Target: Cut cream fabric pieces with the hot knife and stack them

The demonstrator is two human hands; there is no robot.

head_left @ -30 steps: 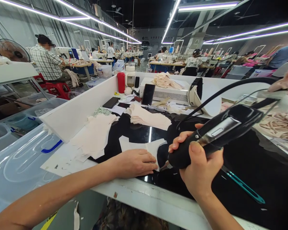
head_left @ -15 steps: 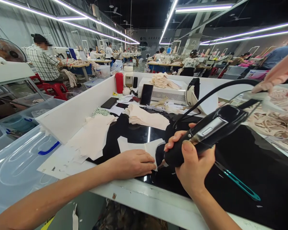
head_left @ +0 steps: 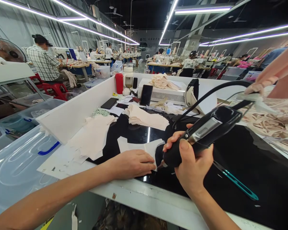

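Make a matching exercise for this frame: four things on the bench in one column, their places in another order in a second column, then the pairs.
1. black corded handheld tool
2. cream cut fabric piece
3. red cylindrical bottle
4. teal-handled slim tool

A. upright at the far end, beside the white divider wall
B. gripped in the right hand
C. lying on the black worktop, right of the right hand
D. flat under the left hand

Pairs: 1-B, 2-D, 3-A, 4-C
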